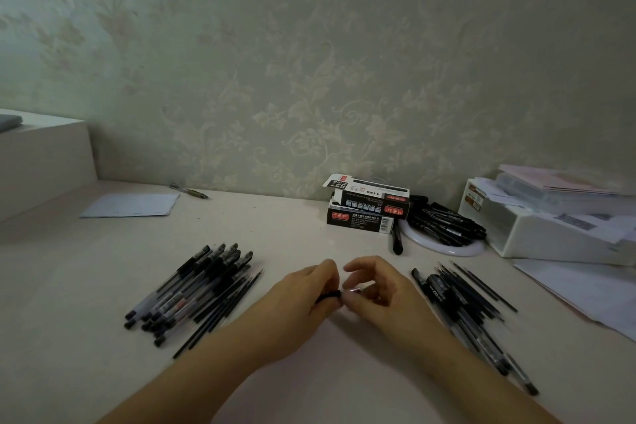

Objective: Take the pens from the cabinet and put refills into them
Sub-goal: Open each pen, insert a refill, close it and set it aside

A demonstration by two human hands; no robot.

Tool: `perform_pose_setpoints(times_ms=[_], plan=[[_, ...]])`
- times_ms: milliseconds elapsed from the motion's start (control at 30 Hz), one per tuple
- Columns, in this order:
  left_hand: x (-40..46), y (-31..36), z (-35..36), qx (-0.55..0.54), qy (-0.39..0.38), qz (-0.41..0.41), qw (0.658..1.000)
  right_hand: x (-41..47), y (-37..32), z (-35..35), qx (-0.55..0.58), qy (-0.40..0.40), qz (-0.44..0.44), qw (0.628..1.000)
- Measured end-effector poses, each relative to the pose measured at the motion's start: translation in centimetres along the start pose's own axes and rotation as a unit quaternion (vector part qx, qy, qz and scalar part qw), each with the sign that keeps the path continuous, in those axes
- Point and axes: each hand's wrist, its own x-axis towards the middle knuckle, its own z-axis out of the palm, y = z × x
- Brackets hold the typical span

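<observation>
Left hand (306, 289) grip: fingers curled round a dark pen part (328, 296), its end poking toward the right hand (375, 286). Right grip pinches a thin pale piece (356, 290), likely a refill tip, too blurred to confirm. Both meet just above the bench (292, 234), mid-front. To do it well: line the piece up with the barrel bore, feed straight, don't bend it. Pen piles sit left (192, 289) and right (468, 306); stacked boxes (368, 206) near the wall.
</observation>
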Motion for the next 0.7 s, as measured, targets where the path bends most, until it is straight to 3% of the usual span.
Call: perform_pose_setpoints(times_ms=[100,300,533,700], plan=[[0.03,0.16,0.26,-0.006,0.003,0.006,1.0,0.1,0.12,0.32,-0.004,0.025,0.003,1.0],[-0.02,-0.2,0.49,0.006,0.013,0.006,1.0,0.21,0.39,-0.01,0.011,-0.003,0.0,1.0],[0.14,-0.24,0.61,-0.011,0.031,0.011,0.999,0.2,-0.02,0.24,0.003,0.04,0.035,0.999],[0.1,-0.26,0.65,-0.036,0.022,-0.002,0.999,0.21,-0.04,-0.2,0.068,0.049,0.039,0.996]])
